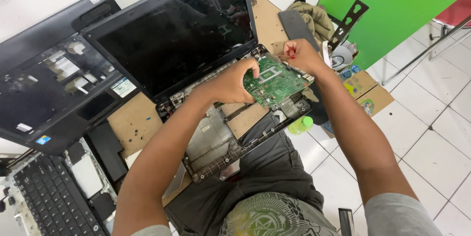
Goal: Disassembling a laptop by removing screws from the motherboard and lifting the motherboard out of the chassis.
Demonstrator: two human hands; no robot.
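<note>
over gutted laptop base (216,143): left hand (230,83) gripping green circuit board (274,81) near edge, right hand (301,55) pinching small red-handled tool at far corner.

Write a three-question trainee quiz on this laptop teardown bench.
1. True or false: the left hand grips the green circuit board.
2. Which colour is the small tool pinched in the right hand? A) blue B) red C) yellow
3. Fill in: the circuit board sits over the open laptop base, whose black ____ is tilted up behind it.

Key:
1. True: its fingers hold the board's left edge.
2. B: a red tip shows between the fingers.
3. Screen.
</note>
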